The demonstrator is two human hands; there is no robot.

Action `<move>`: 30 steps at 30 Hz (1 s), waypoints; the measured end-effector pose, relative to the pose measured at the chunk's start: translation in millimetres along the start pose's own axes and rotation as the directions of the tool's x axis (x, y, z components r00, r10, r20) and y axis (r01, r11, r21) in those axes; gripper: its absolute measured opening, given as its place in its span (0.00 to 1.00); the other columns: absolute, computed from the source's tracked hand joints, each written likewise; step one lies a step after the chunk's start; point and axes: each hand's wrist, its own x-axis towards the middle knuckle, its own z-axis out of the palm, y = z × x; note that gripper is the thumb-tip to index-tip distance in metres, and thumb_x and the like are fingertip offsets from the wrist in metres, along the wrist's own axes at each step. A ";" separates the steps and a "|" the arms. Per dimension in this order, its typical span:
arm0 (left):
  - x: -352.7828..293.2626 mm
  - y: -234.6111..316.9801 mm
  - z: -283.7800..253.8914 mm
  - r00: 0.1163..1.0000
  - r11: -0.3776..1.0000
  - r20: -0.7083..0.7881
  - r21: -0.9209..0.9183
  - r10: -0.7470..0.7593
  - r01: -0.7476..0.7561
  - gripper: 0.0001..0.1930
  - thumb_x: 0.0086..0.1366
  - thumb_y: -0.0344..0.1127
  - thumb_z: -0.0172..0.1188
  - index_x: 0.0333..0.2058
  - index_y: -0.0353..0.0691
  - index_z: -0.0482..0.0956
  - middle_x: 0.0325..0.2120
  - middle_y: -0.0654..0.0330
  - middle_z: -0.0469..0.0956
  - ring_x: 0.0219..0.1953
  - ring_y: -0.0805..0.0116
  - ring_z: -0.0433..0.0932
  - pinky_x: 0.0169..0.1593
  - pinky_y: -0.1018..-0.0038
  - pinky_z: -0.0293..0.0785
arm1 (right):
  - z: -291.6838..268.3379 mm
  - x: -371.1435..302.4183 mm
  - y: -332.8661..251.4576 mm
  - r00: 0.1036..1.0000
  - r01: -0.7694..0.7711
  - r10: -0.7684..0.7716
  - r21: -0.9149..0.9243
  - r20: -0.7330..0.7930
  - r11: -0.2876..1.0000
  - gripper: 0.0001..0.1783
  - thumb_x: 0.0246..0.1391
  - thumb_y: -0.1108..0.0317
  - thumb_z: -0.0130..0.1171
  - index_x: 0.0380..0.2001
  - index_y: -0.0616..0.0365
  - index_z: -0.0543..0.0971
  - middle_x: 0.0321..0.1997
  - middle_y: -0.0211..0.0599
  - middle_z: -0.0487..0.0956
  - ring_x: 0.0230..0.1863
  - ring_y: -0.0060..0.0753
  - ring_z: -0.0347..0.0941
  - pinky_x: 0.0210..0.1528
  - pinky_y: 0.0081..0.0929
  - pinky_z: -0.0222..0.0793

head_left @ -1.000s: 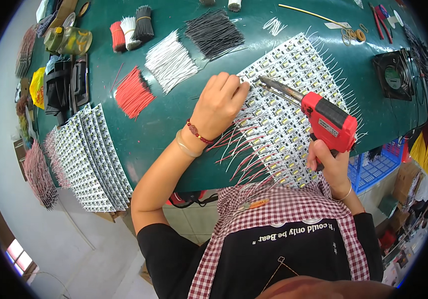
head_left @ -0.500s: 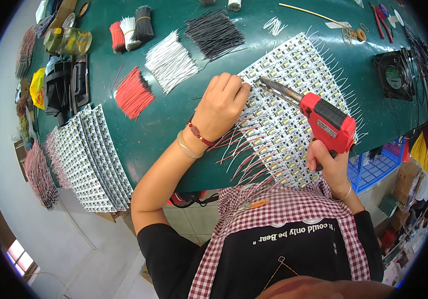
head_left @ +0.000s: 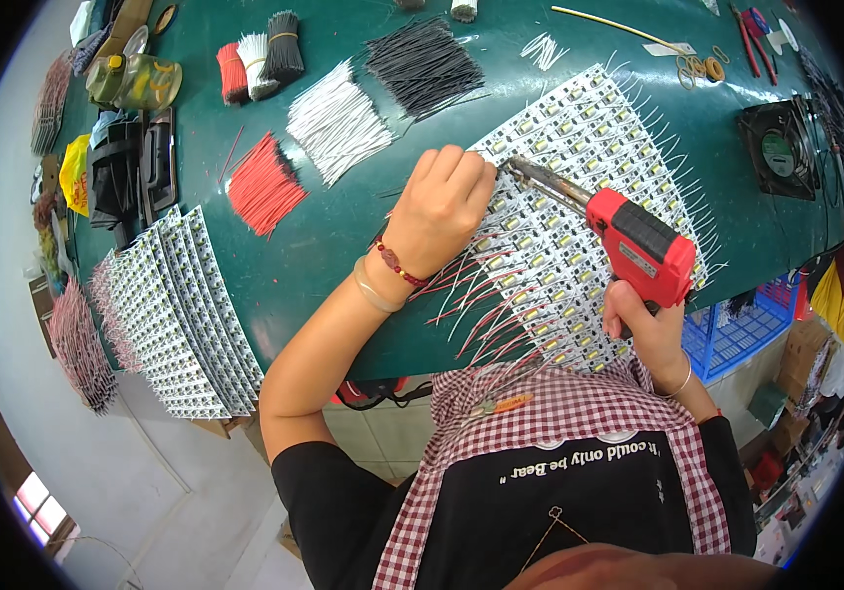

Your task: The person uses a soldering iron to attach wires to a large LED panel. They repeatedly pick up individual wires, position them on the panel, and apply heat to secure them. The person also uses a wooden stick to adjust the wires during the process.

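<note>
A panel of white LED circuit boards (head_left: 579,226) lies on the green table in front of me, with red and white wires along its left edge and white wires along its right. My right hand (head_left: 640,320) is closed round the handle of a red and black soldering gun (head_left: 646,246). The gun's tip meets the panel's upper left part, close to the fingers of my left hand (head_left: 444,202). That hand is closed in a pinch at the panel's left edge; what it holds is hidden under the fingers.
Loose piles of red wires (head_left: 264,184), white wires (head_left: 339,123) and black wires (head_left: 424,67) lie beyond my left hand. More LED panels (head_left: 171,320) stand stacked at the left. A black fan (head_left: 781,147) sits at the right, above a blue basket (head_left: 744,329).
The soldering gun and my right hand have shifted slightly left, bringing the tip nearer my left fingers. My left hand has moved very slightly right and stays pinched.
</note>
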 end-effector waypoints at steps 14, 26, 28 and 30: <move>-1.8 -1.6 -2.7 0.999 1.000 0.042 0.023 0.002 -0.003 0.14 0.47 0.23 0.58 0.36 0.32 0.78 0.27 0.58 0.67 0.30 0.61 0.68 0.35 0.69 0.67 | -5.1 -0.9 2.1 0.998 -0.049 0.048 0.050 0.031 0.998 0.17 0.61 0.72 0.50 0.51 0.70 0.68 0.17 0.33 0.71 0.16 0.21 0.66 0.21 0.20 0.64; -1.6 -1.8 -1.5 0.999 1.000 0.040 0.006 0.010 -0.010 0.13 0.47 0.24 0.58 0.36 0.32 0.77 0.27 0.57 0.66 0.31 0.61 0.68 0.36 0.69 0.67 | 0.4 -1.3 1.0 0.999 -0.032 0.033 -0.018 0.003 0.999 0.09 0.62 0.69 0.51 0.34 0.66 0.73 0.16 0.31 0.71 0.17 0.20 0.66 0.21 0.19 0.63; -1.7 -1.9 -1.6 0.999 1.000 0.046 0.007 0.011 -0.011 0.13 0.47 0.24 0.58 0.36 0.32 0.77 0.27 0.57 0.66 0.31 0.61 0.68 0.36 0.69 0.67 | -0.5 -3.8 1.0 1.000 -0.011 0.011 -0.001 -0.011 1.000 0.12 0.63 0.68 0.51 0.42 0.68 0.72 0.17 0.32 0.71 0.17 0.21 0.66 0.21 0.19 0.63; -2.0 -2.1 -1.9 0.999 1.000 0.051 0.004 0.012 -0.012 0.13 0.48 0.24 0.58 0.36 0.32 0.77 0.27 0.57 0.66 0.31 0.61 0.68 0.36 0.69 0.67 | -2.9 -4.8 1.2 1.000 0.005 -0.005 0.014 -0.012 1.000 0.17 0.63 0.67 0.51 0.49 0.69 0.69 0.17 0.33 0.71 0.17 0.22 0.67 0.21 0.20 0.64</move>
